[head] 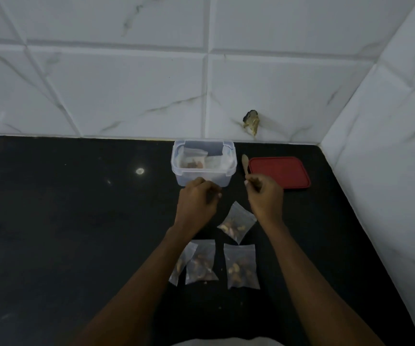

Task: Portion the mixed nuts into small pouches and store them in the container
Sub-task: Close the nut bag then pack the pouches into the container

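Beyond the curled left hand (pixel 197 202), whose hold I cannot tell, the container (pixel 184 177) holds nut pouches (pixel 193 159); the right hand (pixel 265 197) grips a spoon (pixel 245 163).

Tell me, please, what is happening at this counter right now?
A person is packing nuts. Their right hand holds a small wooden spoon; the left hand hovers curled by the clear plastic container, which already has some nut pouches inside. Four filled clear pouches lie on the black countertop, and the red rectangular lid sits beside the container.
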Available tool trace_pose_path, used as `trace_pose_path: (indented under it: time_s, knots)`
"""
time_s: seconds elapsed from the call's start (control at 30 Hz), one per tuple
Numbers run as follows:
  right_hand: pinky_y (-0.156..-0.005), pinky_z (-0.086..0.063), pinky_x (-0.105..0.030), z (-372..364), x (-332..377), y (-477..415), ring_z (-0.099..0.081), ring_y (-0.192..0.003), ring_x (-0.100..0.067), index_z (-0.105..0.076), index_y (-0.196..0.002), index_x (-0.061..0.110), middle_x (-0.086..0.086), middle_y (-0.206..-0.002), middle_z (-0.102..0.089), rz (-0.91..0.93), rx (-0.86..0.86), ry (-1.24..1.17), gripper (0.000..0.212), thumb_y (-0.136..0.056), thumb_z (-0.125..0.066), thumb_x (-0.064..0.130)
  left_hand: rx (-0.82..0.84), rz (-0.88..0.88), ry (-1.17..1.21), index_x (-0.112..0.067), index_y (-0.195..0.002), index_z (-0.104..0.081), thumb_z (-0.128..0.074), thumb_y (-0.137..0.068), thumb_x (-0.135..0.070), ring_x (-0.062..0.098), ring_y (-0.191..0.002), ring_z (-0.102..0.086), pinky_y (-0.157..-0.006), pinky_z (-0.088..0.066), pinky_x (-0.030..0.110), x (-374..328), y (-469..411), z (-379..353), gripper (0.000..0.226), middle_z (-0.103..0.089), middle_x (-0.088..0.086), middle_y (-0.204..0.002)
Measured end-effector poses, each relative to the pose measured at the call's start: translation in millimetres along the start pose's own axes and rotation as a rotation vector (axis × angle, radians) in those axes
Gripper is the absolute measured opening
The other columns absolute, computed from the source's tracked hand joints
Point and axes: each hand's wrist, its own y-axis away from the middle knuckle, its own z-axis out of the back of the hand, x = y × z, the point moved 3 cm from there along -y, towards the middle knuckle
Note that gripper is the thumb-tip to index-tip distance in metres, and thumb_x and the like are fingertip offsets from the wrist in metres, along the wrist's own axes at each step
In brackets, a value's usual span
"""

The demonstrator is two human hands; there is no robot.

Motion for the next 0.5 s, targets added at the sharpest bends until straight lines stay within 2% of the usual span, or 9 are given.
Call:
trace_pose_path:
  time_s: [0.03, 0.13, 0.2, 0.27, 0.37, 0.5]
  knots:
    - [-0.073, -0.042, -0.005, 1, -9, 8, -0.065, -0.093, -0.014, -0.071, -0.106, 0.007, -0.006, -0.102, -0.071, -0.053, 0.035, 0.007, 0.017, -0.09, -0.065, 0.005, 0.088, 0.057, 0.034, -0.02, -0.104, -0.071, -0.07, -0.088, -0.022, 0.01, -0.094, -0.062, -0.088, -0.054, 0.034, 1, 3, -6, 0.017, -0.067, -0.002, -0.105]
    - [-0.083, -0.051, -0.027, 3, -33, 29, -0.066, -0.098, -0.017, -0.071, -0.106, 0.015, -0.004, -0.105, -0.072, -0.222, 0.152, 0.116, 0.017, -0.091, -0.064, 0.012, 0.346, 0.253, 0.012, -0.023, -0.115, -0.066, -0.066, -0.09, -0.031, 0.011, -0.105, -0.062, -0.095, -0.051, 0.035, 4, 8, -26, 0.026, -0.067, -0.004, -0.114]
    - [-0.083, -0.051, -0.032, 6, -42, 42, -0.065, -0.102, -0.021, -0.068, -0.111, 0.021, -0.002, -0.111, -0.07, -0.312, 0.218, 0.228, 0.02, -0.092, -0.06, 0.021, 0.451, 0.33, -0.017, -0.022, -0.121, -0.063, -0.065, -0.091, -0.033, 0.014, -0.108, -0.061, -0.095, -0.05, 0.035, 5, 12, -38, 0.032, -0.066, -0.003, -0.118]
    - [-0.077, -0.046, -0.029, 7, -45, 54, -0.063, -0.102, -0.023, -0.064, -0.117, 0.023, -0.002, -0.113, -0.067, -0.375, 0.277, 0.307, 0.025, -0.094, -0.057, 0.026, 0.497, 0.371, -0.031, -0.021, -0.124, -0.06, -0.064, -0.091, -0.032, 0.016, -0.109, -0.06, -0.094, -0.05, 0.035, 4, 16, -48, 0.035, -0.063, -0.001, -0.119]
    - [-0.067, -0.04, -0.027, 2, -47, 65, -0.056, -0.086, -0.015, -0.058, -0.123, 0.021, -0.003, -0.113, -0.065, -0.407, 0.318, 0.318, 0.028, -0.096, -0.055, 0.025, 0.504, 0.364, -0.075, -0.022, -0.124, -0.059, -0.064, -0.091, -0.029, 0.015, -0.107, -0.06, -0.095, -0.051, 0.039, 3, 21, -61, 0.034, -0.063, -0.002, -0.118]
    - [-0.068, -0.042, -0.027, -1, -53, 68, -0.057, -0.087, -0.013, -0.056, -0.125, 0.02, -0.002, -0.115, -0.065, -0.399, 0.309, 0.194, 0.031, -0.094, -0.057, 0.019, 0.442, 0.44, 0.113, -0.018, -0.114, -0.067, -0.068, -0.089, -0.015, 0.012, -0.099, -0.064, -0.091, -0.054, 0.034, 7, 26, -65, 0.025, -0.069, 0.0, -0.109]
